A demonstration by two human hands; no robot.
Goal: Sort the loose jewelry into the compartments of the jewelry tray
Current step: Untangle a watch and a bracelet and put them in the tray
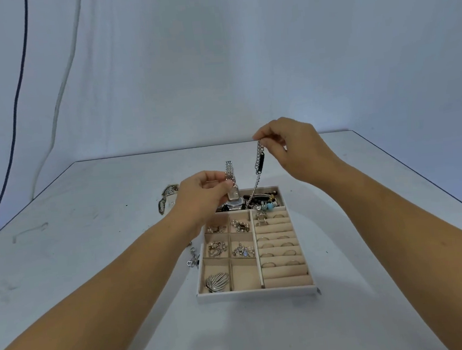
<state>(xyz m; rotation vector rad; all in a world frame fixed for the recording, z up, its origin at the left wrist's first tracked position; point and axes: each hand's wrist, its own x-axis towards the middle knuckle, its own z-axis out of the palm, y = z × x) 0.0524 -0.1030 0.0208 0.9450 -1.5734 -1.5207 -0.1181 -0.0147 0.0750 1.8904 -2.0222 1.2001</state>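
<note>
2 pieces are in the air right now, 1 in each of your hands. Your left hand (pixel 206 193), over the far-left corner of the jewelry tray (pixel 257 294), has thumb and fingers pinched on a silver watch (pixel 230 175), whose metal band stands up above your knuckles. Your right hand (pixel 292 150), above the tray's far edge, pinches the top end of a chain bracelet (pixel 259 164) with a black bar. The chain hangs down and its lower end reaches the tray's far-right compartment, where beaded bracelets (pixel 265 201) already lie in a heap. I cannot tell whether it touches them.

Judging by the tray, you are well past halfway. Rings (pixel 277 243) sit in the padded rolls along its right side. 4 small compartments on its left hold earrings (pixel 218 247) or similar small pieces. A fan-shaped brooch (pixel 218 281) lies in its near-left compartment, and another watch (pixel 233 202) lies in its far-left compartment, under your left hand. The compartment just right of the brooch looks bare.

As far as I can judge, you have this left to do: set down the 2 pieces you hold, then fetch what lies on the table (pixel 93 270) to the left of the tray. That is a small charm piece (pixel 193 257) just beside its left wall and a patterned piece (pixel 167 197) farther back, partly hidden by your left hand.
</note>
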